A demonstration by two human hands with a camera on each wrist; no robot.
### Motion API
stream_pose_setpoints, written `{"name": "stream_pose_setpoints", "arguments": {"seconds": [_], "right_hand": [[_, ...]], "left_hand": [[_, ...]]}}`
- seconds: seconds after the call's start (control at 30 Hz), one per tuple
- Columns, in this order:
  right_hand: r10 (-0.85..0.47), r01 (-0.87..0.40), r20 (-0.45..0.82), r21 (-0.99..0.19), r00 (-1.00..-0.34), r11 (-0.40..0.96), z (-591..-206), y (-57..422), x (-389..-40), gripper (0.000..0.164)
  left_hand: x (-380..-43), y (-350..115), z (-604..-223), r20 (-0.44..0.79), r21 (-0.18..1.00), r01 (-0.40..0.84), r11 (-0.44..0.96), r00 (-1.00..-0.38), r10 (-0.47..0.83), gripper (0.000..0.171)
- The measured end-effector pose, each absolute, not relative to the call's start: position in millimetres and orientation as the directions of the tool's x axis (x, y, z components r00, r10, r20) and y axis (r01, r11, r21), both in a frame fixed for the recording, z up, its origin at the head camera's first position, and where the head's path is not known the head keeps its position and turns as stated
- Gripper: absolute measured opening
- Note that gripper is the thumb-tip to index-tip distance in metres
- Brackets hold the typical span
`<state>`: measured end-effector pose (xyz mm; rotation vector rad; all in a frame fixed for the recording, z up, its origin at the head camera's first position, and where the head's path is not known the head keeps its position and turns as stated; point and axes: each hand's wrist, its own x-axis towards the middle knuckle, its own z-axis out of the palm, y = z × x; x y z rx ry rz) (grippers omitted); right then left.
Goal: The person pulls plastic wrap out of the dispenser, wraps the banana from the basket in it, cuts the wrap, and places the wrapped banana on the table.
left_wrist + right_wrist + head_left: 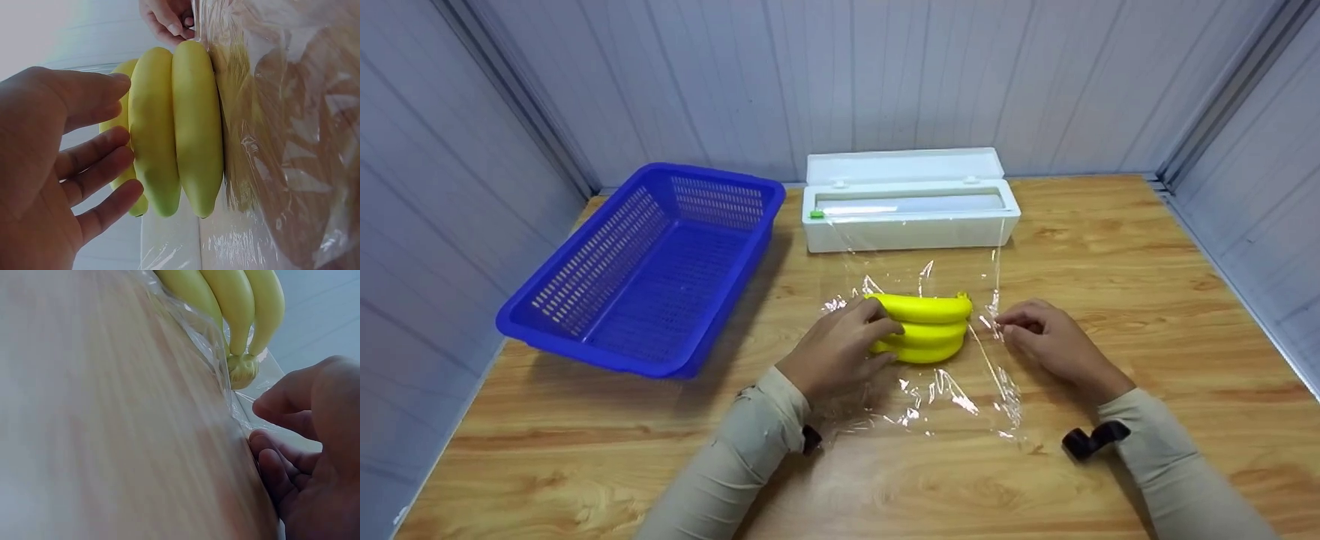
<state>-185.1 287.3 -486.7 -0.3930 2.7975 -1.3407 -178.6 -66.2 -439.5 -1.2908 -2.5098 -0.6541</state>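
Note:
A bunch of yellow bananas [924, 330] lies on a sheet of clear plastic wrap [937, 397], stem end to the right. My left hand [847, 345] is at the bunch's left end. Its fingers [107, 169] are spread and loosely bent, tips right at the outer banana. At the wrap's right edge is my right hand [1046, 337]. The right wrist view shows a gap between its thumb and bent fingers [281, 455], with the wrap's edge close by the tips. Behind the bananas stands a white wrap dispenser [911, 234], lid up, the wrap running out of it.
A blue plastic basket [712, 315] with slotted sides stands on the left of the wooden table [1110, 247]. White panel walls [900, 82] close off the back and both sides. A small green piece [816, 215] sits at the dispenser's left front edge.

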Motion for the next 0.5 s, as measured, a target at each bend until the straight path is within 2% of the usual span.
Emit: {"name": "stream_pose_setpoints", "arguments": {"seconds": [0.17,0.33,0.5], "right_hand": [[-0.186,-0.194,0.103,-0.787,-0.977,0.586,-487,286,-180,0.019],[-0.126,-0.209,0.168,-0.83,-0.978,0.517,-484,283,-169,0.018],[-0.121,-0.262,0.233,-0.854,-0.965,0.45,-482,276,-158,0.014]], "left_hand": [[-172,-70,-439,0.356,0.308,0.801,0.514,-0.598,0.718,0.028],[-164,-75,-437,0.214,0.342,0.753,0.563,-0.645,0.733,0.03],[-160,-80,-439,0.088,0.37,0.71,0.599,-0.668,0.739,0.022]]}}
